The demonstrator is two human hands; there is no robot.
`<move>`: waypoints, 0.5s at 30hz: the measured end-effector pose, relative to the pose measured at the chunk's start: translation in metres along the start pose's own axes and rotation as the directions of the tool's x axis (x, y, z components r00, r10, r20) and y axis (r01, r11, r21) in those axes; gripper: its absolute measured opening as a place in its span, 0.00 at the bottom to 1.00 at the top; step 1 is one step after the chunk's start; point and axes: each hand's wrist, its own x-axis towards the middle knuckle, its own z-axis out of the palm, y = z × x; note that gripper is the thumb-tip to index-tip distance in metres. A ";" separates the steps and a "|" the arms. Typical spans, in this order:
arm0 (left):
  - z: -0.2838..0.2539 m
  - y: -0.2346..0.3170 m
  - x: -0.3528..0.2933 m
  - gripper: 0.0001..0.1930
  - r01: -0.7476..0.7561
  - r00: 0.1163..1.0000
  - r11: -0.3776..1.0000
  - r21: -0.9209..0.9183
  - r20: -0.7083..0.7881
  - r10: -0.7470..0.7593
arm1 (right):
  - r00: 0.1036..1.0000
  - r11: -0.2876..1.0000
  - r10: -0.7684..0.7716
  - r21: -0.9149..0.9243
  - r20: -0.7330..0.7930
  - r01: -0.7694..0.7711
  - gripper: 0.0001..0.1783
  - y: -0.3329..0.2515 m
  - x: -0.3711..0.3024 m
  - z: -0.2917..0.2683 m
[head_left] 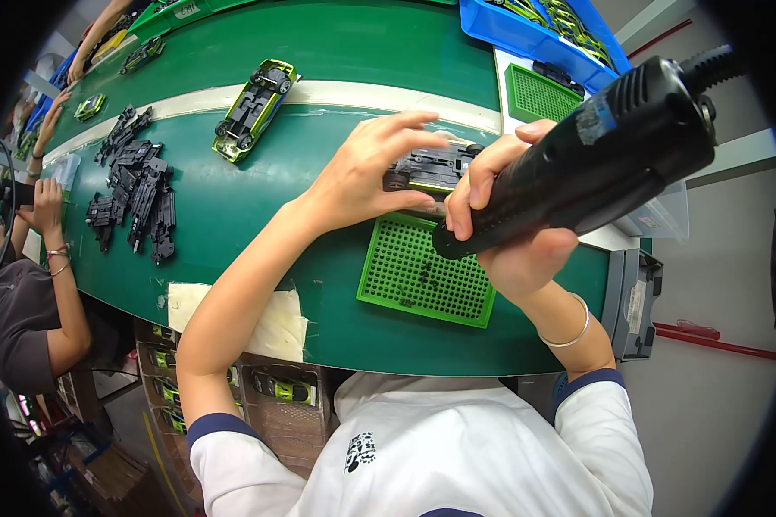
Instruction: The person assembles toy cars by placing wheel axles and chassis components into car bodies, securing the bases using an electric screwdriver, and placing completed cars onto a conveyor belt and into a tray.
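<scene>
A worker's left hand [349, 178] arches over an upturned toy car [435, 166] on a green bench [215, 250], its fingers [409, 140] spread and the thumb held well apart at the near side of the dark chassis. How firmly those fingers touch the car cannot be told from this angle. The right hand [516, 185] wraps its fingers around a black power driver [608, 146], gripping the barrel; the driver's tip is not clearly seen, and the tool's body hides part of the car just left of the right fingers.

Nearer the worker's body, just below both sets of fingers, lies a perforated green tray [424, 312] with small dark pieces scattered on it. Farther left of the left fingers, a second upturned car [254, 110], lime green at its edges, rests tilted across a pale strip, and well beyond it sits a heap of black chassis parts [138, 194]. Past the right fingers, on the far side, are a smaller green tray [539, 93] and a blue bin [509, 33] of green car bodies. At far left, well away from the worker's fingers, a co-worker's hand [47, 205] rests near the bench edge.
</scene>
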 end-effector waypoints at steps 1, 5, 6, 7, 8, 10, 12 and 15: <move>-0.004 -0.001 -0.003 0.27 0.073 0.997 0.993 -0.092 -0.005 -0.073 | 1.000 1.000 -0.009 0.005 -0.007 0.009 0.45 0.001 0.000 0.001; -0.018 -0.006 -0.013 0.31 0.203 0.979 0.951 -0.233 0.026 -0.203 | 1.000 1.000 -0.012 0.024 -0.007 0.013 0.44 0.007 0.000 0.001; -0.020 -0.007 -0.016 0.29 0.235 0.972 0.934 -0.268 0.036 -0.234 | 1.000 1.000 -0.003 0.020 -0.005 0.003 0.44 0.007 0.000 0.000; -0.022 -0.007 -0.020 0.29 0.238 0.971 0.934 -0.266 0.036 -0.237 | 1.000 1.000 0.006 0.020 -0.001 -0.006 0.44 0.008 0.000 0.000; -0.024 -0.009 -0.024 0.29 0.260 0.965 0.929 -0.266 0.043 -0.258 | 1.000 1.000 0.007 0.023 0.001 -0.007 0.44 0.008 0.000 0.000; -0.026 -0.009 -0.029 0.28 0.281 0.959 0.922 -0.267 0.052 -0.277 | 1.000 0.999 0.020 0.028 0.005 -0.021 0.44 0.009 -0.001 -0.001; -0.027 -0.010 -0.031 0.25 0.291 0.956 0.915 -0.279 0.052 -0.288 | 1.000 0.999 0.025 0.027 0.007 -0.026 0.45 0.008 -0.001 -0.001; -0.025 -0.012 -0.030 0.21 0.269 0.962 0.931 -0.246 0.025 -0.272 | 0.999 0.999 0.031 0.015 0.017 -0.031 0.45 0.006 0.000 0.000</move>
